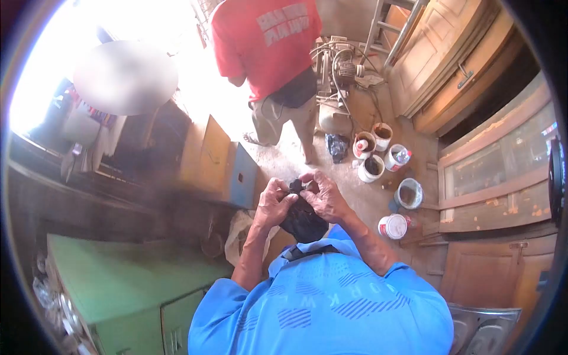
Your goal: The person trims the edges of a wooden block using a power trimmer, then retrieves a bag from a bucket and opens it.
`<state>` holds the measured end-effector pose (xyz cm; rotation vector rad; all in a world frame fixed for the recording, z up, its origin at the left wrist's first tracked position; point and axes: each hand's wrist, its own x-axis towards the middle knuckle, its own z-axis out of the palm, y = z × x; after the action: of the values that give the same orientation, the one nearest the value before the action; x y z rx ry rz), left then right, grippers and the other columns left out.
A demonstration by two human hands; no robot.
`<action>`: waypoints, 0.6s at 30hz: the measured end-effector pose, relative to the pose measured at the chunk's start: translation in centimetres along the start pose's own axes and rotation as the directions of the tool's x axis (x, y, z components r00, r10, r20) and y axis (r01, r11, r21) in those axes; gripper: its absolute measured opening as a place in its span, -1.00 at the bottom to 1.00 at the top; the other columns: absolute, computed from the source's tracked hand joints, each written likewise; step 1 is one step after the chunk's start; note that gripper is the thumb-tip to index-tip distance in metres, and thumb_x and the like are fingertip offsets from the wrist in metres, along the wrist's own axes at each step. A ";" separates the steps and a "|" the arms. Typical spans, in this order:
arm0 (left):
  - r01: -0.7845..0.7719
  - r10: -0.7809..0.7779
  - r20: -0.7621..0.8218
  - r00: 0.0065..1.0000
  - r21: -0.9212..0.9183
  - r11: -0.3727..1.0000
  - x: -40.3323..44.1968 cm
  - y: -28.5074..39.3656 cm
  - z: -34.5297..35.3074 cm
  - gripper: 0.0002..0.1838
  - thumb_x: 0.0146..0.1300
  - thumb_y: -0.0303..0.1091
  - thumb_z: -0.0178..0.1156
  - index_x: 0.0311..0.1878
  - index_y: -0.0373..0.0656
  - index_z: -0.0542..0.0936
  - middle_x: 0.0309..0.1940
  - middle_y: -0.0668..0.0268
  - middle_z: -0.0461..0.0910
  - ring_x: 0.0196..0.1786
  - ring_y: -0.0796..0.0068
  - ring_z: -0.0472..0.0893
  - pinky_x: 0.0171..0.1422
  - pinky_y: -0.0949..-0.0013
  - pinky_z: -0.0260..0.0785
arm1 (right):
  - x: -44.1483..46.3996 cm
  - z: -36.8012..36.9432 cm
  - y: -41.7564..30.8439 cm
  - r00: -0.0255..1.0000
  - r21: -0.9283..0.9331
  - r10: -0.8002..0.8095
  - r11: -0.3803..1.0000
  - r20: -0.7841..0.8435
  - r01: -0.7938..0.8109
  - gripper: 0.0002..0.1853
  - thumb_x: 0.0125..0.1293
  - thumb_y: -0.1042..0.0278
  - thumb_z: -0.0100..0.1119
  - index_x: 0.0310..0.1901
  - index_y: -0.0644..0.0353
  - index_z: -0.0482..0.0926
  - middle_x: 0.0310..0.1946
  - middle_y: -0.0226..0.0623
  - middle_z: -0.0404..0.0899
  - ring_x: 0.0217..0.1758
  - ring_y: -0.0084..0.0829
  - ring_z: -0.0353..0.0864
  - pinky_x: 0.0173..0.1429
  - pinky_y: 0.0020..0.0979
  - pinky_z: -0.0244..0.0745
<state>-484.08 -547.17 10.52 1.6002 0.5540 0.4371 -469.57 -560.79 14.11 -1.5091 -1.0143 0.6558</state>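
Note:
In front of my blue shirt hangs a dark, rounded black plastic bag [305, 222], bunched to a narrow black tuft at its top. My left hand [274, 203] pinches the gathered top from the left, thumb and fingers closed. From the other side, my right hand [323, 197] grips the same gathered top, its fingertips close to those of the left. The bag's contents are hidden, and the fine detail between my fingertips is too small to make out.
A person in a red shirt [266, 47] stands ahead. Several buckets, including a white one [409, 193], stand on the floor at right, near a machine with a motor [345, 70]. A green cabinet [118, 278] is at lower left; wooden doors [438, 53] lean at right.

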 end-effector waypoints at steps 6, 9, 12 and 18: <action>0.027 -0.008 0.105 0.994 -0.176 0.984 11.1 1.7 -1.3 -0.73 0.36 -0.51 0.29 -0.04 -0.16 0.37 -0.38 0.33 0.65 -0.28 0.67 0.56 -0.27 0.49 0.43 | 11.5 -4.0 1.6 0.977 0.185 0.060 0.978 0.205 -0.099 -0.65 0.39 0.47 0.16 0.20 0.21 0.50 -0.09 -0.26 0.64 0.02 -0.49 0.59 0.17 -0.36 0.51; 0.109 -0.080 0.153 0.985 -0.192 0.975 16.4 1.4 -2.2 -0.73 0.39 -0.45 0.26 0.01 -0.14 0.36 -0.33 0.33 0.65 -0.24 0.67 0.57 -0.26 0.50 0.43 | 17.5 -5.4 3.5 0.973 0.191 0.064 0.976 0.223 -0.108 -0.70 0.41 0.47 0.14 0.15 0.21 0.50 -0.12 -0.33 0.61 0.00 -0.54 0.57 0.15 -0.40 0.50; 0.101 -0.068 0.146 0.987 -0.229 0.968 22.0 1.4 -3.5 -0.68 0.40 -0.31 0.27 0.07 -0.15 0.38 -0.23 0.24 0.66 -0.16 0.56 0.61 -0.14 0.43 0.46 | 23.5 -7.0 4.9 0.966 0.299 0.104 0.938 0.237 -0.174 -0.74 0.43 0.50 0.13 0.11 0.20 0.50 -0.14 -0.43 0.57 -0.04 -0.62 0.54 0.12 -0.46 0.48; -0.107 0.102 0.035 0.994 0.202 0.974 28.6 2.5 -6.2 -0.39 0.28 -0.05 0.38 0.24 -0.25 0.46 -0.08 0.04 0.62 0.06 0.13 0.61 0.22 0.15 0.43 | 35.4 -9.6 7.4 0.944 0.664 0.175 0.675 0.279 -0.322 -0.81 0.46 0.55 0.06 0.05 0.21 0.51 -0.19 -0.39 0.63 -0.20 -0.63 0.60 -0.04 -0.54 0.56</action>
<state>-464.33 -525.56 12.48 1.8349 0.5098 0.4496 -443.03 -534.46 13.54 -0.9001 -0.5707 1.2510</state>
